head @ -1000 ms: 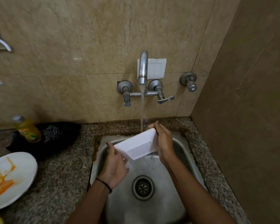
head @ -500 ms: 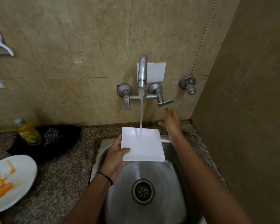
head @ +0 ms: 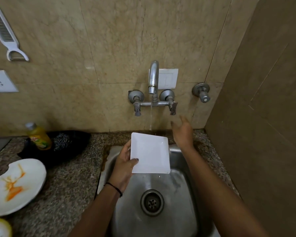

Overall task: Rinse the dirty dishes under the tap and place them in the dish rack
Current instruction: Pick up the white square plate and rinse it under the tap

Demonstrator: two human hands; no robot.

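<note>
Square white plate (head: 150,153), wet and clean-looking, sits at the centre of the frame above the back rim of a steel sink (head: 183,183), clamped at its left edge by the person's left hand (head: 124,165), thumb on the upper face and fingers beneath. A thin stream of water falls from the wall-mounted tap (head: 153,77) toward the plate's far edge. The right hand (head: 183,132) hangs empty to the right of the plate, fingers spread apart, just below the tap's right lever handle (head: 173,107) and not touching it. A dark cord circles the left wrist. On the speckled stone counter (head: 72,182) at lower left lies a round white plate (head: 15,187) streaked with orange residue. Behind it, at middle left, a yellow bottle of dish liquid (head: 38,135) stands against a black tray (head: 72,144) holding a steel scrubber. A white peeler (head: 5,33) hangs on the tiled wall at upper left, above a wall socket (head: 0,81).
</note>
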